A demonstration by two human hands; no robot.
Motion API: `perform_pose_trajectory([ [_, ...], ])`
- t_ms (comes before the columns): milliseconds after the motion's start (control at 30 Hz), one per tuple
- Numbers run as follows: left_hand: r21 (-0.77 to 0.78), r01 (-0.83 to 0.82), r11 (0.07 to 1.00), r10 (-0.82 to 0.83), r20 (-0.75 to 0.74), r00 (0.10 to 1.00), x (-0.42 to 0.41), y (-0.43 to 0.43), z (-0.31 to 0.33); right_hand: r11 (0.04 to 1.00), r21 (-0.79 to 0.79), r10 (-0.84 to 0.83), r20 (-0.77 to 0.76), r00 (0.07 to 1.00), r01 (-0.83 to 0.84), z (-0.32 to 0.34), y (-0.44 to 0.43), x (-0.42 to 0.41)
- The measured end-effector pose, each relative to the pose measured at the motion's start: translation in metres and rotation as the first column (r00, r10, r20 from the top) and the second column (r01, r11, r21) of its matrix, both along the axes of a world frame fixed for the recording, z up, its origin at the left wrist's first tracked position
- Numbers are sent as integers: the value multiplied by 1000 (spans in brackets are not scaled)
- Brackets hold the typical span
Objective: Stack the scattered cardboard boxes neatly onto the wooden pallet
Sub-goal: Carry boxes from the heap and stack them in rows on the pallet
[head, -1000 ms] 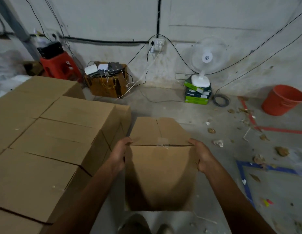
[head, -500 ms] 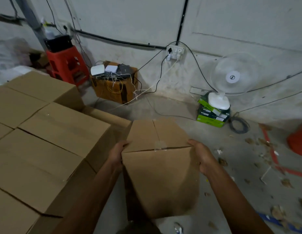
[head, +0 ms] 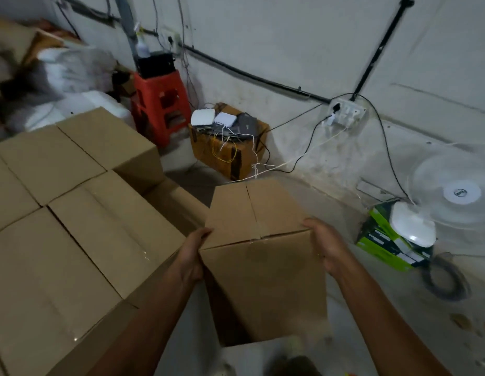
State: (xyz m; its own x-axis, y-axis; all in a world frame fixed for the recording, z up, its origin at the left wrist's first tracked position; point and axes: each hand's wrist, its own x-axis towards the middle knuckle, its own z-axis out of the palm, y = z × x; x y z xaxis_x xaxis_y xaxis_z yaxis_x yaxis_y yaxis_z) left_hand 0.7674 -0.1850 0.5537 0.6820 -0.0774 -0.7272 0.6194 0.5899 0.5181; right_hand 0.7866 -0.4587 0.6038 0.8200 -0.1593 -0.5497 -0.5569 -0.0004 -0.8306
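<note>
Box [head: 263, 270]: plain corrugated carton with taped top flaps, held in the air just right of the stack [head: 73, 213], top tilted away from the wearer. Looks light, since two hands carry it with no support underneath. That's a guess, contents unknown. The walls are stiff but will dent under point pressure. The surface is dry card, so grip should be decent and not slippery. Best hold is on opposite side faces near the top corners, where the folds stiffen it. Stay off the flap seam.

Grip now: left hand [head: 191, 256] is on the left face and right hand [head: 326, 245] on the right face. Both are at the upper edge with fingers curled round the corners, squeezing the box between the palms. Neither holds anything else.

Counts:
- 1 box in hand.
- The stack shows at least 5 box tops in its upper layer, packed edge to edge. The frame cuts it off on the left and bottom, so the true total is unknown.
- 1 lower box [head: 179, 202] touches the stack's right side, with its top well below the stack's.
- The pallet isn't visible. It's presumably under the stack, but I can't confirm that.

Further out:
- 1 red stool [head: 160, 109] sits past the stack's far corner.
- 1 brown carton [head: 230, 156] with network gear on top is right of the stool, beyond the stack.
- 1 white fan [head: 458, 194] on green cartons [head: 382, 240] is well right of the stack.
- 1 cable coil [head: 447, 278] lies on the floor by the green cartons.
</note>
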Motion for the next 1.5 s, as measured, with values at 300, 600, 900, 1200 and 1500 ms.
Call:
perform_pose_trajectory([
  [300, 63, -354, 933, 356, -32, 934, 77, -34, -19, 933, 81, 352, 4, 936, -351, -36, -13, 170],
  [600, 123, -601, 789, 606, -4, 795, 129, -71, -9, 818, 71, 572, -3, 820, -570, -37, -9, 285],
  [900, 238, -675, 698, 687, 43, 725, 132, -34, -60, 523, 131, 834, -283, 474, -842, -96, 34, 334],
  [1200, 464, -634, 619, 733, -51, 678, 133, -35, -149, 566, 140, 810, -274, 518, -812, -181, 58, 331],
  [1500, 263, -858, 441, 860, -398, 320, 137, -66, -197, 639, 51, 725, -372, 579, -768, -256, 63, 320],
])
